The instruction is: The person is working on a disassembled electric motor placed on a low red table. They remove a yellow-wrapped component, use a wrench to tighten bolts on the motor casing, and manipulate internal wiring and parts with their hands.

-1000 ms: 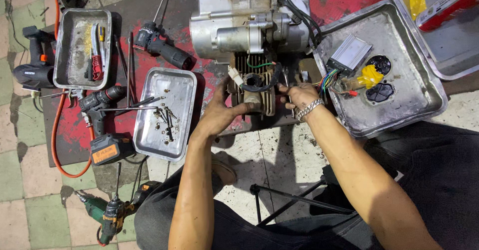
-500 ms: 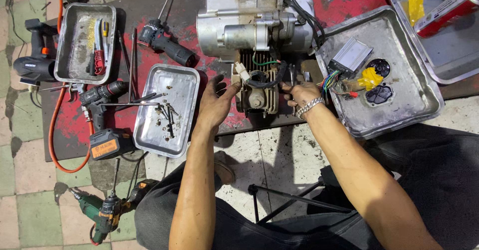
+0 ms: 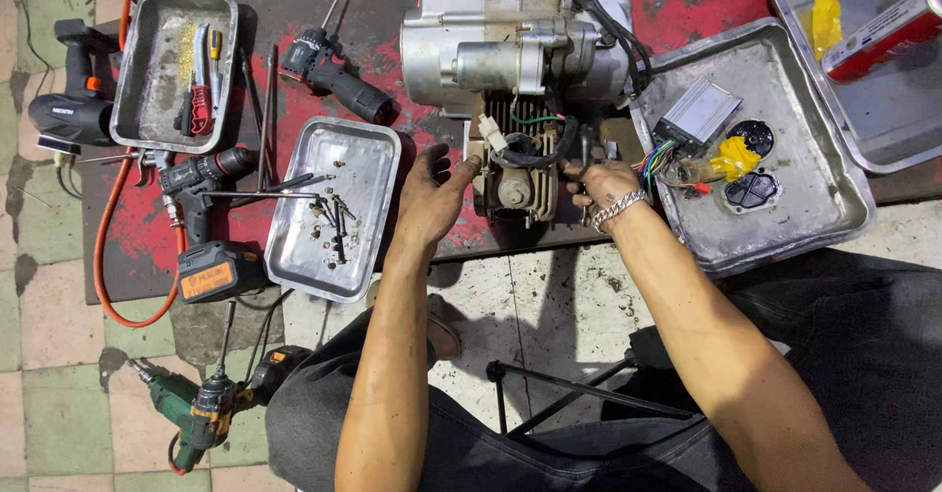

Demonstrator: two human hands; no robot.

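Flanking engine cylinder (image 3: 518,183), both hands. Left hand (image 3: 430,196) loose, fingers spread, holding nothing, fingertips just at cyl's left edge. Right hand (image 3: 601,186) w/ chain bracelet (image 3: 618,208) curled at cyl's right side; grip on anything can't be told. Cyl betw. the two, at mat's near edge, joined to silver engine block (image 3: 510,46) beyond. Left of left hand: shallow metal tray (image 3: 368,173) w/ bolts. Right of right hand: big tray (image 3: 805,222) w/ wired module.

The left hand (image 3: 432,193) has let go of the cylinder head (image 3: 515,173) (fingers now spread beside it); the right hand (image 3: 601,183) has shifted slightly right.
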